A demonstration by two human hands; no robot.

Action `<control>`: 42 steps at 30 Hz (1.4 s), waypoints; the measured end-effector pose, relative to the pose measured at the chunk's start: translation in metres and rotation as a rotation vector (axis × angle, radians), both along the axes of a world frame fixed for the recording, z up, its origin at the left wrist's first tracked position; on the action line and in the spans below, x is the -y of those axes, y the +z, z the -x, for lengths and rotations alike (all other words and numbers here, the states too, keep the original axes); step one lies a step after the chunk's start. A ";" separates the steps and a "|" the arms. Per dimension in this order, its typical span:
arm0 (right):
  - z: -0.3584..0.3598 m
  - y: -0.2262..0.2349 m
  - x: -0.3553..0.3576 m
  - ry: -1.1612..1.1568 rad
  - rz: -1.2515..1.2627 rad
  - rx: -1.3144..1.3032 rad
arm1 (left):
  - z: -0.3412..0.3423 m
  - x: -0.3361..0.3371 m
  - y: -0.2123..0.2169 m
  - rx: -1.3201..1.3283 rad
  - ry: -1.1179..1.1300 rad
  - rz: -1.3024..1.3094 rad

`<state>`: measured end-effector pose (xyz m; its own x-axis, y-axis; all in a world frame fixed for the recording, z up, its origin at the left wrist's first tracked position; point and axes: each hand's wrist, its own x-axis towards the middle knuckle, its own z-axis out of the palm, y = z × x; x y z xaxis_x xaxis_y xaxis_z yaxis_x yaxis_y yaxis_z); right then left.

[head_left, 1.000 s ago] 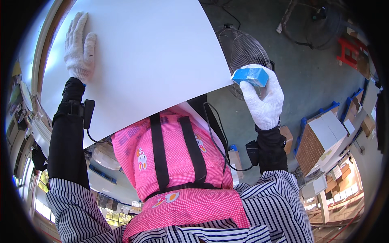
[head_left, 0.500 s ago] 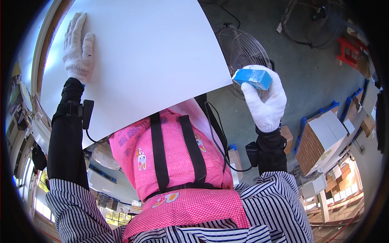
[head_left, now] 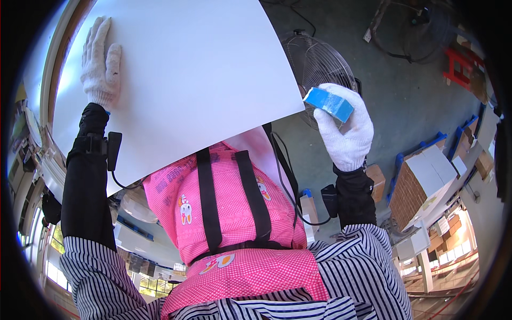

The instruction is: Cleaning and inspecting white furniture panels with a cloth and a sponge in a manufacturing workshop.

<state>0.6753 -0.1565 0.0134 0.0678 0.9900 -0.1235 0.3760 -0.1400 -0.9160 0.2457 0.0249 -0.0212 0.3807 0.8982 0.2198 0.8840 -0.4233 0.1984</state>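
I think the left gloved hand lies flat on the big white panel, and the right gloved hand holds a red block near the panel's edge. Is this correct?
Not fully. In the head view the block in the right hand is blue, not red. The rest holds: the left hand lies flat on the white panel, and the right hand holds the block near the panel's edge.

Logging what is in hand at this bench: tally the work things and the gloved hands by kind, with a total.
White panel: 1
Blue sanding block: 1
White knit-gloved hands: 2, left hand flat on the panel, right hand gripping the block
Total: 4
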 end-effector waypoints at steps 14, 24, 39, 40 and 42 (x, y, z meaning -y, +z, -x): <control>0.000 0.001 0.002 -0.021 -0.075 0.036 | 0.003 0.000 -0.001 -0.009 0.015 0.002; 0.004 -0.004 0.002 -0.114 -0.006 -0.072 | 0.003 0.000 -0.002 -0.012 0.011 -0.004; 0.004 -0.001 0.001 -0.079 0.097 -0.133 | 0.007 0.000 -0.002 -0.011 0.008 -0.012; 0.004 -0.001 0.002 -0.129 0.131 -0.176 | 0.007 0.000 -0.003 -0.011 0.008 -0.012; 0.003 -0.001 0.003 -0.179 0.166 -0.220 | 0.006 0.001 -0.003 -0.018 0.011 -0.015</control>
